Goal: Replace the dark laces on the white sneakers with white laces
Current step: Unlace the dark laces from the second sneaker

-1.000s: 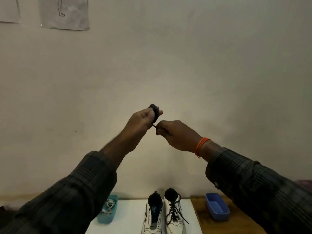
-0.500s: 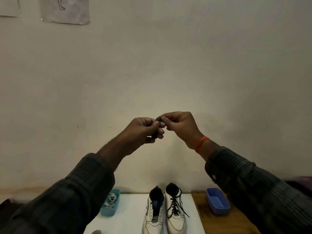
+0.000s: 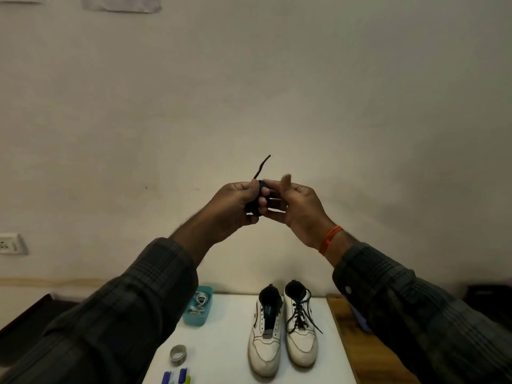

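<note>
Both hands are sitting lower than a second ago, and one free lace end is now sticking up from the bundle. Left hand (image 3: 235, 202) is gripping the coiled dark lace (image 3: 256, 202), fingers curled round it; right hand (image 3: 297, 205) is steadying the coil with its fingertips, thumb raised. Progress, as judged: left sneaker (image 3: 265, 332) is standing unlaced, right sneaker (image 3: 300, 325) is still carrying its dark lace, and white laces (image 3: 198, 304) are waiting in the teal tray (image 3: 205, 317) on the white table (image 3: 227, 342).

Dark plaid sleeves (image 3: 133, 295), button at right cuff; orange thread band (image 3: 329, 239) on right wrist.
</note>
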